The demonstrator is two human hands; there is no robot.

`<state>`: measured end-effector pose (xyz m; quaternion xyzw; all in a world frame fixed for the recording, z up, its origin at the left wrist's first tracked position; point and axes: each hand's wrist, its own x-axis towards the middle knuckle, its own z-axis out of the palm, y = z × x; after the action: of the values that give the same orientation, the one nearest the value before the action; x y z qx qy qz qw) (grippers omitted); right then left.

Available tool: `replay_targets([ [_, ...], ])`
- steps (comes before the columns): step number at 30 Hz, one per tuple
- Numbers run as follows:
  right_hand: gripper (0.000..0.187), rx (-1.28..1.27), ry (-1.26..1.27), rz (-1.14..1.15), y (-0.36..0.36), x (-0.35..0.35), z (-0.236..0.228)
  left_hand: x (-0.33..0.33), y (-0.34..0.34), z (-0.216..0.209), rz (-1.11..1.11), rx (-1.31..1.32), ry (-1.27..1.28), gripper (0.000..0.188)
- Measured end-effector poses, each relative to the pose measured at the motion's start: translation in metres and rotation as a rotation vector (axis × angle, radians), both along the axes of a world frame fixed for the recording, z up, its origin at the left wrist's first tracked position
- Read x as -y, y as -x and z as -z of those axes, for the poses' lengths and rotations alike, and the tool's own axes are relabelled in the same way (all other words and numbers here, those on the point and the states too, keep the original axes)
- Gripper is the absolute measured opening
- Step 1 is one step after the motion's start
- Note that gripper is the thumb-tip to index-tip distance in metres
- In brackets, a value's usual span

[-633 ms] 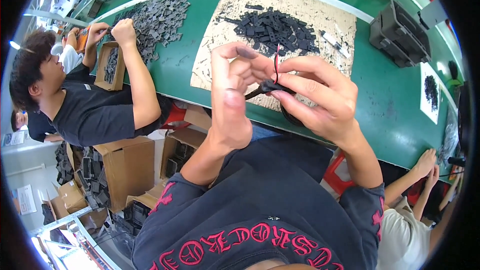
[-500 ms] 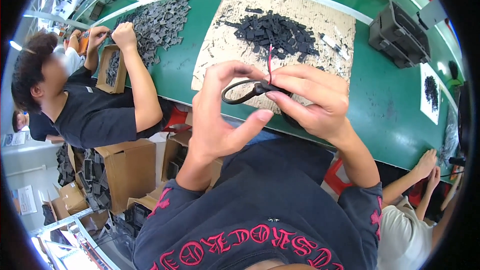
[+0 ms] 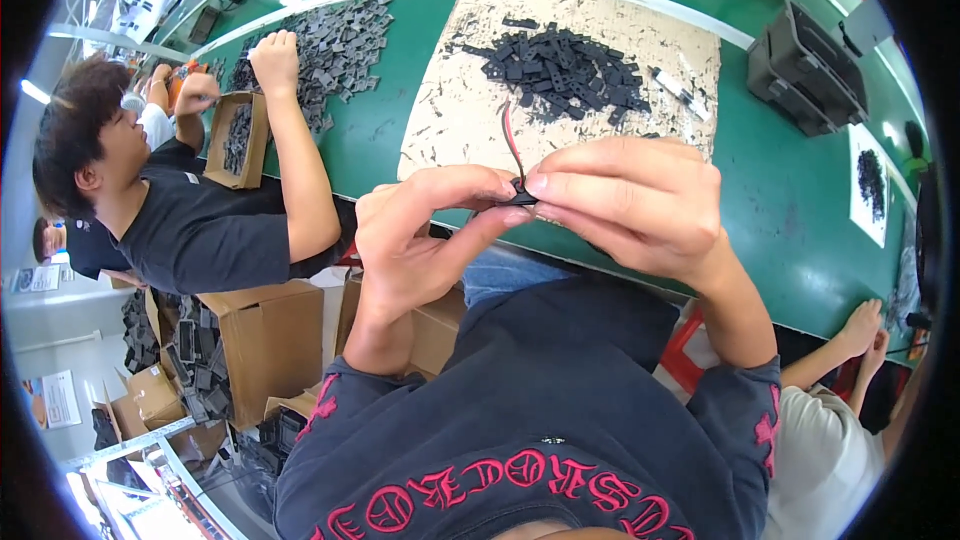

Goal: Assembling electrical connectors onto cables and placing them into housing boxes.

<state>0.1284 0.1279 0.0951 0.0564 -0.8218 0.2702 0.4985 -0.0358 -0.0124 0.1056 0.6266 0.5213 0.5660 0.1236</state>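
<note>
Surface (image 3: 775, 240), near edge: pinching black part (image 3: 520, 198) with left hand (image 3: 408, 232) and right hand (image 3: 645, 202); maybe risking strained wires (image 3: 511, 137) by overtwisting.

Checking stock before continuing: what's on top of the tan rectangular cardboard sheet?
A heap of flat black plastic pieces, stray black bits and a slim white object. The heap's lower layers are covered; the bare right hand hides part of the sheet's near side.

The thin wire pair (image 3: 513, 147) is red and black, the small connector piece (image 3: 521, 198) black. I see a green tabletop (image 3: 770, 210), a tan cardboard sheet (image 3: 440, 130) flecked with black, black plastic plates (image 3: 562, 70), brown cartons (image 3: 275, 350), and a charcoal T-shirt (image 3: 520, 380) patterned with pink blackletter.
</note>
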Motion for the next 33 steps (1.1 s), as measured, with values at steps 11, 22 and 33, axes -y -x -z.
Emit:
replay_targets([
  [11,0.022,0.019,0.078,-0.03,-0.006,0.001,0.002,-0.005,-0.003,0.003,0.093,0.147,0.025,0.027],
  [22,0.017,0.075,0.335,-0.028,-0.003,0.005,0.002,-0.005,-0.027,0.035,-0.104,0.65,-0.052,0.022],
  [33,0.021,0.478,0.16,0.63,-0.049,-0.105,0.046,-0.004,-0.012,0.046,-0.12,0.53,-0.073,0.028],
])
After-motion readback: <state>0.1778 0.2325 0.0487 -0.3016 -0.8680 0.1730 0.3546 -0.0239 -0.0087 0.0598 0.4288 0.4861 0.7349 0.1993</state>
